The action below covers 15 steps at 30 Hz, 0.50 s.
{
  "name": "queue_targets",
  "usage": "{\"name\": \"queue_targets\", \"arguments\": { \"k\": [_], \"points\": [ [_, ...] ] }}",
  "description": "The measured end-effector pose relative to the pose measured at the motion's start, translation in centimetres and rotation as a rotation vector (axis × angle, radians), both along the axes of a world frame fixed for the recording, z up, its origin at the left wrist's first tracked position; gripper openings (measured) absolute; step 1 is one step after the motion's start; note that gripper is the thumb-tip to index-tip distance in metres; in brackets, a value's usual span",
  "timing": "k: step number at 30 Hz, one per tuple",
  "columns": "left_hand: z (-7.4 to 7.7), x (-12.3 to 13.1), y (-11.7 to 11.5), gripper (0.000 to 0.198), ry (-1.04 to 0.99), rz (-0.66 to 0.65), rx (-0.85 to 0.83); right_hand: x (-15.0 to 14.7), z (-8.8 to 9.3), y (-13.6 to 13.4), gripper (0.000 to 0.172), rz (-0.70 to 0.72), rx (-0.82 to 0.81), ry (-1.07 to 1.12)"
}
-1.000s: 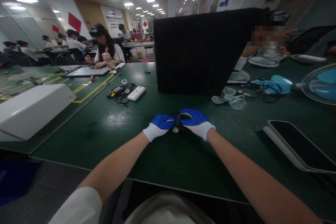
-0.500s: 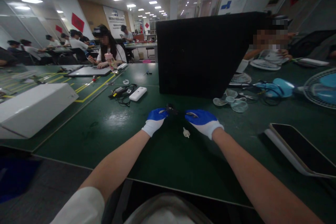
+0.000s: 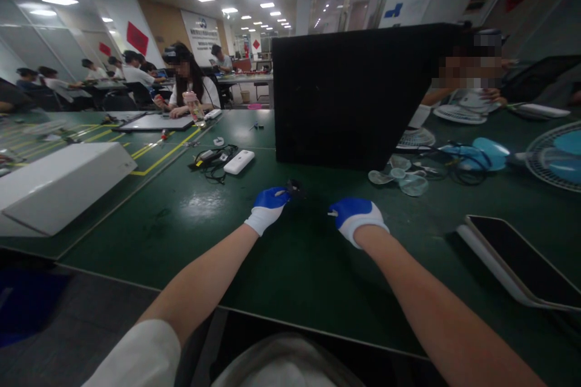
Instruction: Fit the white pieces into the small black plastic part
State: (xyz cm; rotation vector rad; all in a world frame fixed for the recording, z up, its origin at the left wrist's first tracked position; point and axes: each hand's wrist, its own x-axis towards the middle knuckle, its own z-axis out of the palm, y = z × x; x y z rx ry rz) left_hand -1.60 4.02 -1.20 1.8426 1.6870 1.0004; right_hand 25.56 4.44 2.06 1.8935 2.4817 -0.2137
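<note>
Both my hands wear blue and white gloves and rest on the dark green table [image 3: 295, 266]. My left hand [image 3: 267, 205] is closed, pinching a small black part [image 3: 295, 186] at its fingertips. My right hand [image 3: 353, 214] lies a little to the right, fingers curled round a small white piece [image 3: 332, 213] whose tip sticks out on the left. The two hands are apart, with bare table between them.
A black upright panel [image 3: 354, 91] stands just behind my hands. A white power bank [image 3: 239, 161] and cables [image 3: 209, 160] lie at the left, with a white box [image 3: 59, 184] beyond. Fan blades [image 3: 399, 178], blue fan parts [image 3: 481, 151] and a dark-screened device [image 3: 521, 260] lie on the right. Other people sit at the tables.
My hands, joined on the black part a second ago, drew apart. The small white piece dropped onto the table, and my right hand came down and closed on it.
</note>
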Motion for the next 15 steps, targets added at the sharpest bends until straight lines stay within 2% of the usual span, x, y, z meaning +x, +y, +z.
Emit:
{"name": "queue_targets", "arguments": {
  "k": [6, 11, 15],
  "points": [
    [-0.3, 0.1, 0.1, 0.026, 0.001, -0.042, 0.029, 2.1, 0.0, 2.4, 0.045, -0.101, 0.015, 0.356],
    [-0.5, 0.5, 0.0, 0.022, 0.018, -0.147, -0.027, 2.9, -0.4, 3.4, 0.052, -0.258, 0.083, 0.437],
    [0.0, 0.6, -0.4, 0.024, 0.014, -0.229, -0.098, 2.5, -0.3, 3.0, 0.051, -0.362, -0.053, 0.571]
  ]
}}
